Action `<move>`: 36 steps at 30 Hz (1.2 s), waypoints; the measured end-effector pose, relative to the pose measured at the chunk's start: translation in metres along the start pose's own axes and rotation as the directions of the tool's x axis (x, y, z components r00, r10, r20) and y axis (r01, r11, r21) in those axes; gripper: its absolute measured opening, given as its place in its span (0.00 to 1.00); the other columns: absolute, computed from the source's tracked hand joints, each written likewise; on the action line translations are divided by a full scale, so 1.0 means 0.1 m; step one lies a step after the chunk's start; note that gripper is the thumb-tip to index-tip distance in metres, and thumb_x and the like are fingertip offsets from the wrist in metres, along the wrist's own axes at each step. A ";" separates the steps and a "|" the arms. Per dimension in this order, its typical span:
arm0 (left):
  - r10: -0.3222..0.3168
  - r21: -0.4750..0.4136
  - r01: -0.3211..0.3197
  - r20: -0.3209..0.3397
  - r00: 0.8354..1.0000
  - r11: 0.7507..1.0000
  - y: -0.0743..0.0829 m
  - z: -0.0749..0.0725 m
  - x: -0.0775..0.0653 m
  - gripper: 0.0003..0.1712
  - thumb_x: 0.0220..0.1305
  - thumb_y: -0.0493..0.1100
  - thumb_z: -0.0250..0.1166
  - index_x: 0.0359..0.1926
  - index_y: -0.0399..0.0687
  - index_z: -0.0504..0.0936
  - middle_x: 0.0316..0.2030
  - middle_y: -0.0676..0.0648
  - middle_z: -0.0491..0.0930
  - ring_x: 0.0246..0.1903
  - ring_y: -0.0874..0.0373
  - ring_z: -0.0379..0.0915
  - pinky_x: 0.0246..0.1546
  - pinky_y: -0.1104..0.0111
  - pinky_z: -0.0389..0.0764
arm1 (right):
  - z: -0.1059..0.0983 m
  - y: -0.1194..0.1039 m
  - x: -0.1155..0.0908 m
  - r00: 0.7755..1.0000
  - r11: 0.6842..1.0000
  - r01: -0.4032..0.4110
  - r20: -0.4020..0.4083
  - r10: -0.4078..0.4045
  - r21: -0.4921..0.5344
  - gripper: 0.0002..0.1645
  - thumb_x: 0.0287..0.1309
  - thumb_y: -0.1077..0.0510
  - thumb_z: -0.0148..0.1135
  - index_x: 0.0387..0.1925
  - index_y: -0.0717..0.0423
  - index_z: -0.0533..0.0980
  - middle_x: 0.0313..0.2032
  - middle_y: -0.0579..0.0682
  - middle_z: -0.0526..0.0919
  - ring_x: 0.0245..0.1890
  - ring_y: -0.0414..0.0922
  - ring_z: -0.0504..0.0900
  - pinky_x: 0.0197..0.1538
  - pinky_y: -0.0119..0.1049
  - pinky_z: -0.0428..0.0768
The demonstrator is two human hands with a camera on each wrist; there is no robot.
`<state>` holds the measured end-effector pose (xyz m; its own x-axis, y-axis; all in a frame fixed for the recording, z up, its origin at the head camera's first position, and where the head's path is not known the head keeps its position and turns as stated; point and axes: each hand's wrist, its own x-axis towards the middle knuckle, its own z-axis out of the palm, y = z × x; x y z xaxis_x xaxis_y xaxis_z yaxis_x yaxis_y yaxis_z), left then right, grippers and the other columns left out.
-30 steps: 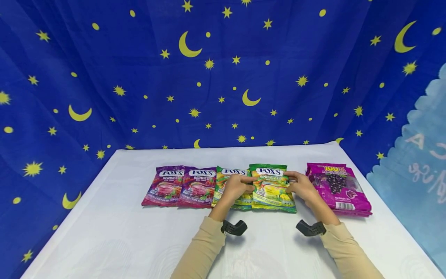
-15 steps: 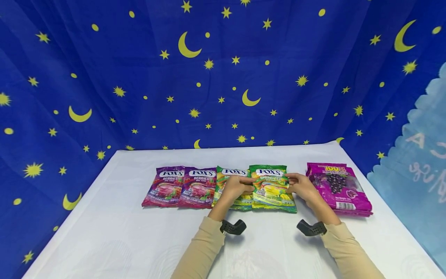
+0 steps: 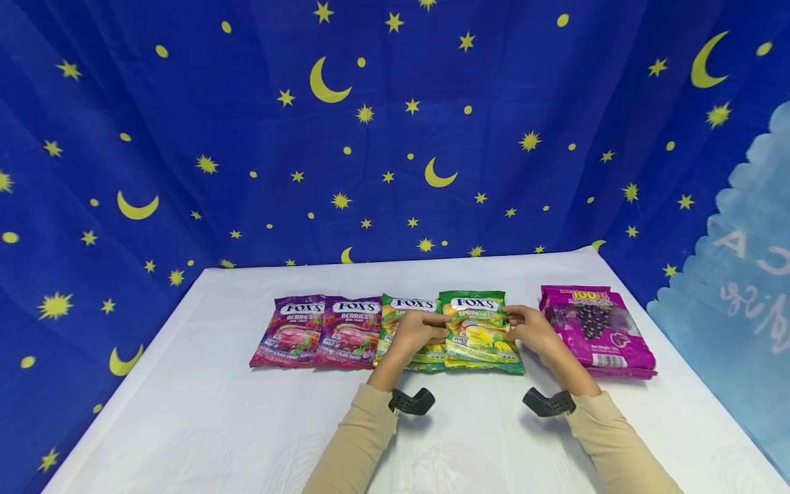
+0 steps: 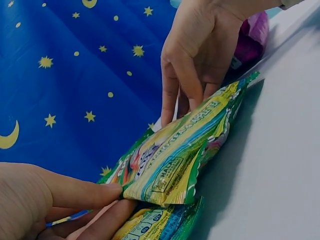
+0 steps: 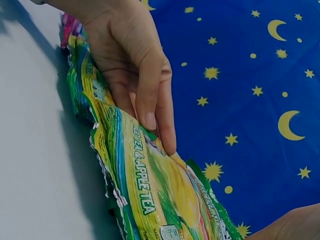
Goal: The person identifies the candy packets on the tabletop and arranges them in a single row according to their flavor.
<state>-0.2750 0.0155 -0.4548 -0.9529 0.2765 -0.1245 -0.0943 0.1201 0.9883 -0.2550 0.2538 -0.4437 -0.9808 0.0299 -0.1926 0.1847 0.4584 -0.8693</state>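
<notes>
A green and yellow candy bag [image 3: 478,333] marked FOX'S lies face up on the table. My left hand [image 3: 416,333] holds its left edge between thumb and fingers, and my right hand [image 3: 533,331] holds its right edge. Under its left side sits another green candy bag [image 3: 395,322], partly hidden by the left hand. In the left wrist view, the thumb of the left hand [image 4: 55,200] meets the bag's corner, with fingers beneath. At the lower right of the right wrist view, only part of the right hand [image 5: 292,225] shows.
Two purple berry candy bags [image 3: 290,336] [image 3: 352,333] overlap at the row's left end. A stack of magenta bags [image 3: 599,333] with a grape picture lies to the right, close to the right forearm. A blue curtain [image 3: 395,137] hangs behind the white table [image 3: 216,425].
The head view has shifted slightly. Both hands stay at the sides of the green candy bag, and the bags keep their places.
</notes>
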 end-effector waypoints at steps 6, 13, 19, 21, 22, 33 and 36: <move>0.028 0.029 -0.029 0.025 0.999 0.999 0.06 -0.02 -0.05 0.15 0.61 0.28 0.64 0.50 0.32 0.82 0.44 0.38 0.82 0.39 0.47 0.82 0.37 0.65 0.84 | -0.05 0.00 -0.08 0.997 0.999 0.042 0.067 -0.043 0.012 0.39 0.52 0.71 0.58 0.67 0.74 0.58 0.62 0.71 0.64 0.61 0.63 0.66 0.64 0.55 0.66; 0.178 0.283 -0.173 0.009 0.984 0.943 0.22 -0.02 -0.13 0.13 0.63 0.33 0.65 0.49 0.39 0.83 0.44 0.41 0.82 0.43 0.51 0.80 0.38 0.64 0.82 | -0.29 -0.06 -0.30 0.980 0.989 0.118 0.150 -0.130 0.086 0.38 0.63 0.65 0.57 0.70 0.71 0.54 0.66 0.71 0.59 0.63 0.65 0.66 0.59 0.52 0.73; 0.229 0.078 -0.245 0.175 0.958 0.966 0.28 0.18 -0.11 0.17 0.63 0.35 0.65 0.53 0.37 0.81 0.48 0.38 0.80 0.41 0.51 0.80 0.45 0.58 0.81 | -0.60 -0.04 -0.49 0.965 0.964 0.196 0.141 -0.223 0.182 0.40 0.64 0.60 0.60 0.70 0.69 0.53 0.66 0.70 0.60 0.60 0.53 0.73 0.52 0.34 0.78; 0.233 -0.031 -0.233 0.274 0.933 0.972 0.26 0.28 -0.07 0.20 0.63 0.35 0.64 0.56 0.34 0.78 0.51 0.34 0.78 0.44 0.48 0.79 0.46 0.56 0.81 | -0.71 -0.01 -0.53 0.963 0.959 0.219 0.116 -0.242 0.182 0.38 0.66 0.59 0.58 0.69 0.70 0.53 0.65 0.71 0.60 0.54 0.45 0.78 0.50 0.31 0.79; 0.239 -0.080 -0.225 0.314 0.919 0.971 0.25 0.34 -0.05 0.21 0.62 0.34 0.64 0.56 0.32 0.77 0.52 0.32 0.77 0.46 0.46 0.79 0.48 0.56 0.81 | -0.77 0.01 -0.55 0.962 0.956 0.233 0.101 -0.253 0.177 0.37 0.68 0.59 0.57 0.69 0.71 0.53 0.64 0.72 0.60 0.52 0.41 0.79 0.50 0.31 0.79; 0.163 -0.150 -0.104 0.461 0.872 0.983 0.25 0.88 0.10 0.22 0.64 0.34 0.63 0.59 0.33 0.75 0.57 0.37 0.75 0.50 0.51 0.78 0.48 0.67 0.80 | -1.19 0.37 -0.53 0.973 0.983 0.181 -0.148 -0.180 -0.003 0.33 0.70 0.50 0.53 0.67 0.66 0.60 0.54 0.50 0.77 0.43 0.23 0.72 0.42 0.21 0.77; 0.135 -0.152 -0.071 0.466 0.875 0.986 0.28 0.97 0.15 0.22 0.64 0.34 0.64 0.59 0.37 0.76 0.58 0.40 0.75 0.47 0.60 0.79 0.48 0.69 0.79 | -1.34 0.65 -0.39 0.965 0.991 0.133 -0.229 -0.128 0.004 0.31 0.68 0.46 0.55 0.66 0.55 0.65 0.46 0.32 0.78 0.43 0.23 0.70 0.40 0.18 0.74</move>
<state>-0.2637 0.1154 -0.4378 -0.7121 0.7019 -0.0170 -0.0695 -0.0464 0.9965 -0.2135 0.4019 -0.4319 -0.9844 0.1734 0.0298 0.0532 0.4551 -0.8888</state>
